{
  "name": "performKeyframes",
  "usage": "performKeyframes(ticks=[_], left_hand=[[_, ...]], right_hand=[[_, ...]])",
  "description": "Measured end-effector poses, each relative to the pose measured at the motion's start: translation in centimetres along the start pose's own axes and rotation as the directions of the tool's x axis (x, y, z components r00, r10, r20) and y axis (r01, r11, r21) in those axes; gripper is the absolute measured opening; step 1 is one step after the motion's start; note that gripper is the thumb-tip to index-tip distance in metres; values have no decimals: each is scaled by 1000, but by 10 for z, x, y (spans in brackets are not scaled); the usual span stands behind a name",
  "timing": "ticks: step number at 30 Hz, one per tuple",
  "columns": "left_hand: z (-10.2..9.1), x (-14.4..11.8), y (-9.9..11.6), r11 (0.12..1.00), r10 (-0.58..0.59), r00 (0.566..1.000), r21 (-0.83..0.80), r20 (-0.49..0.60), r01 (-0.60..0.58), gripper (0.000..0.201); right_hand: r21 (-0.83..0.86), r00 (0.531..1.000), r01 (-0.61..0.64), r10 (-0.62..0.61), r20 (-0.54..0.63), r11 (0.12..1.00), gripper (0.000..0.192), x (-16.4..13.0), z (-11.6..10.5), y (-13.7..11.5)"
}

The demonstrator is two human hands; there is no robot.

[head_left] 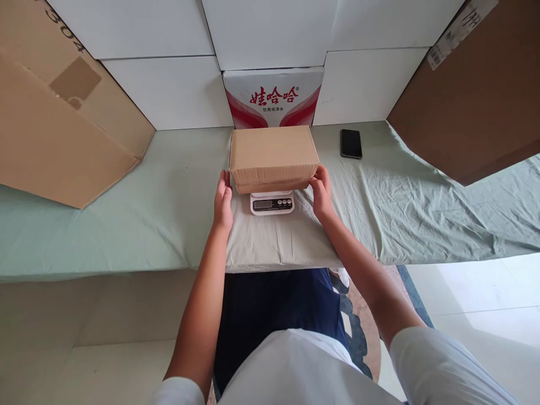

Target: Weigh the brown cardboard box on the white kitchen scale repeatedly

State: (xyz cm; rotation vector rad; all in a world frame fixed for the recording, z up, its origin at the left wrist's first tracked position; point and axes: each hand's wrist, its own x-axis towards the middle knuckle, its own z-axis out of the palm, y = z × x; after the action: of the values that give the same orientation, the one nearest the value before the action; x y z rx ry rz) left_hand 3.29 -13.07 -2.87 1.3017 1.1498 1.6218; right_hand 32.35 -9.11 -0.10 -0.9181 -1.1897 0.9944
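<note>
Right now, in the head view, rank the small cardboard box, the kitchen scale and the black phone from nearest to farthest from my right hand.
1. Small cardboard box: touching the right hand, on its left.
2. Kitchen scale: under the box, left.
3. Black phone: on the cloth, farther back.

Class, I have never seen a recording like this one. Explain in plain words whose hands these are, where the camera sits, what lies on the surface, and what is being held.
There is no machine: a person wears one camera on the head, looking down at their own arms. The left hand and right hand touch the two ends of a closed cardboard box. The box sits on a small white kitchen scale, on a table under a pale green cloth. A black phone lies to the right. Behind stands a red-and-white carton, with big brown boxes at both sides.
</note>
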Motion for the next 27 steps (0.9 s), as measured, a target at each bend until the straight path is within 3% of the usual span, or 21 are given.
performKeyframes(ticks=[27], left_hand=[[2, 1, 2, 1000, 3, 1000, -3, 7, -3, 82]], right_hand=[[-28, 999, 36, -36, 7, 999, 30, 1, 0, -3]])
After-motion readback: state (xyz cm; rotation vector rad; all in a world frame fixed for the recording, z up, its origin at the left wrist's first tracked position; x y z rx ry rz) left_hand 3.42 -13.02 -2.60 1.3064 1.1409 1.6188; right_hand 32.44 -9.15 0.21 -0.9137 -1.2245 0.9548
